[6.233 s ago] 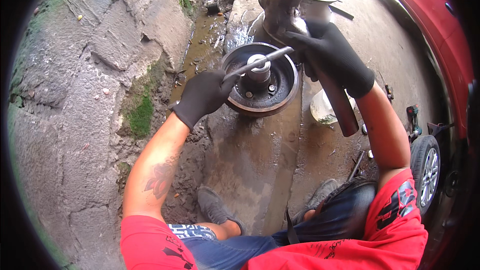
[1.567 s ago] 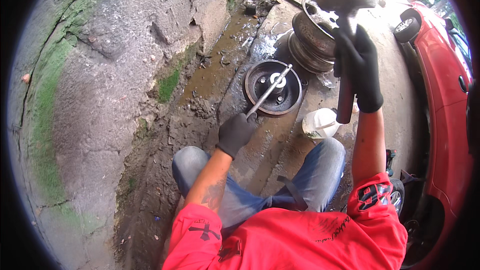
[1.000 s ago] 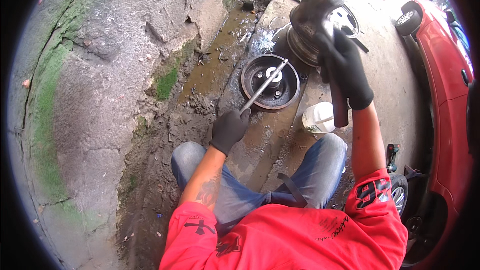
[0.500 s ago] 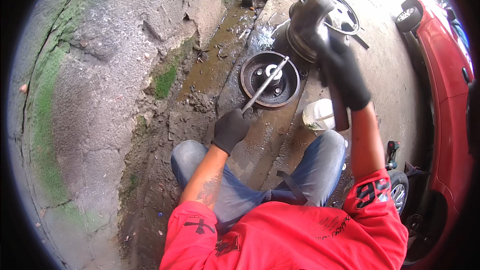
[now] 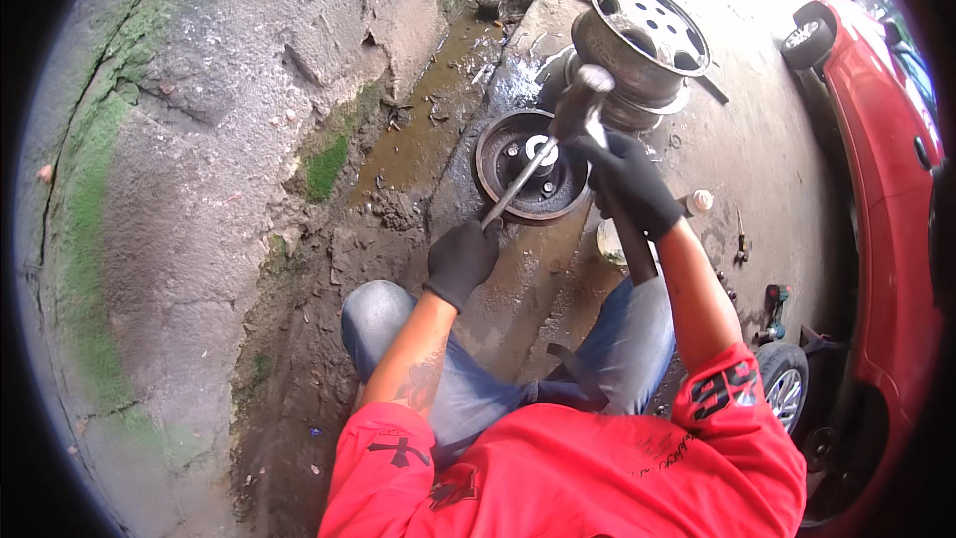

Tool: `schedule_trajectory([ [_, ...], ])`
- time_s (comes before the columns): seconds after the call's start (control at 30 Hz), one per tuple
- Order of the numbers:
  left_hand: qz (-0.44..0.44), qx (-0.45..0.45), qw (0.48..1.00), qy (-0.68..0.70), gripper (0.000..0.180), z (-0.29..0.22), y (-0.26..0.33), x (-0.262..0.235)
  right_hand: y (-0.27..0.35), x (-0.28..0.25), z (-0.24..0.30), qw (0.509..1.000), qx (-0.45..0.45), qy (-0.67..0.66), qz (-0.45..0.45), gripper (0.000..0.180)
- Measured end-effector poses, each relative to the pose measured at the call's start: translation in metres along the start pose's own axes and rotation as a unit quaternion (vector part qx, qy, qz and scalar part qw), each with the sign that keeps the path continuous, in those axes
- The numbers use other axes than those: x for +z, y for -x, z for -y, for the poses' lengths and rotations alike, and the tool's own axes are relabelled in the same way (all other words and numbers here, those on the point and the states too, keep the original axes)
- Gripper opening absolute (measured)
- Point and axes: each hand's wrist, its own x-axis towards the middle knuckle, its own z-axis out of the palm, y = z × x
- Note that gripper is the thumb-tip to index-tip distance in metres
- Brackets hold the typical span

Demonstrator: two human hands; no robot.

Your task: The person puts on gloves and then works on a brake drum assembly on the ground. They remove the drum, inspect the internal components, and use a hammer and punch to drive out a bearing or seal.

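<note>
My left hand [image 5: 463,264], in a black glove, is closed around a slim metal bar [image 5: 518,182]. The bar slants up and right over a dark, round brake drum [image 5: 487,186], its far end by the pale centre hub [image 5: 539,152]. My right hand [image 5: 634,187], gloved too, grips a hammer [image 5: 582,103] by its handle. The hammer head is over the drum's upper right edge, close to the bar's far end; whether they touch I cannot tell. The drum lies face up on wet ground, beyond my knees.
Wheel rims [image 5: 647,45] are stacked past the drum. Beside my right knee, a white container [image 5: 608,241] is partly hidden. Farther right are a small bottle [image 5: 701,201], a cordless drill [image 5: 776,307], a wheel [image 5: 787,394] and a red car [image 5: 891,199]. A rough, mossy wall [image 5: 179,199] runs along the left.
My right hand has swung the hammer down and left, nearer the bar's end. The bar and my left hand have barely shifted. The rim stack is now less covered.
</note>
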Motion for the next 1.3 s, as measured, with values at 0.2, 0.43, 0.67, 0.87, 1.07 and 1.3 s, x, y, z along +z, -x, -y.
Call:
schedule_trajectory([
  [0.2,0.003,-0.006,1.000,-0.003,0.060,-0.004,0.001,0.000,0.048,-0.030,0.091,0.954,-0.250,-0.053,-0.159,0.029],
  [0.43,-0.023,0.025,0.999,0.001,0.056,-0.015,-0.004,0.004,-0.029,0.012,-0.074,0.870,-0.354,0.239,-0.244,0.040],
  [0.67,-0.035,0.012,0.999,-0.008,0.057,-0.005,-0.004,0.002,0.031,-0.019,0.027,0.990,-0.084,-0.045,-0.099,0.037],
  [0.87,-0.022,-0.009,1.000,-0.017,0.056,-0.003,-0.001,0.002,0.054,-0.032,0.096,0.920,-0.316,-0.071,-0.222,0.032],
  [1.07,0.004,0.010,1.000,0.002,0.055,-0.020,-0.005,0.004,-0.051,0.004,-0.092,0.945,-0.153,0.265,-0.116,0.041],
  [1.3,-0.045,0.010,0.999,-0.009,0.057,0.002,-0.003,0.007,0.030,-0.018,0.053,0.984,-0.143,-0.040,-0.095,0.032],
])
